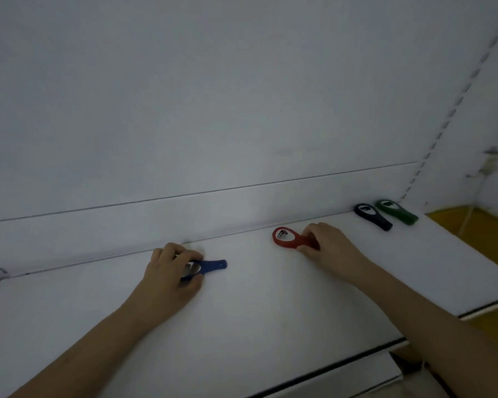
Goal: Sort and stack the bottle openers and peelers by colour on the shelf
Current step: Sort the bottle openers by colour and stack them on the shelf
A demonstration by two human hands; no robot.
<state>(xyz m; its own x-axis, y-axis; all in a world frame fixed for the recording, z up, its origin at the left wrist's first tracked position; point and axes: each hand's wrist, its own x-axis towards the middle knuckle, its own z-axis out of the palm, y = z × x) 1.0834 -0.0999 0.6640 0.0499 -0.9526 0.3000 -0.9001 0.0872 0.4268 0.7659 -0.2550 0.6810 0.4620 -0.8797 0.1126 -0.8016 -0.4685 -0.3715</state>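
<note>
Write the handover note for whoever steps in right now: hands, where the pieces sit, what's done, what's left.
Left hand: grips the blue opener at its ring end, on the white shelf.
Right hand: holds the handle of the red opener, also on the shelf.
Black opener and green opener lie side by side at the far right, near the back wall.
Done: four colours laid out separately.
Left: release blue and red in place; no peelers are in view, nothing stacked yet.

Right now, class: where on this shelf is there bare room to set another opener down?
Free: shelf in front of both hands, and between red opener and black opener. Crowded: the right end, where the black and green opener lie close.
</note>
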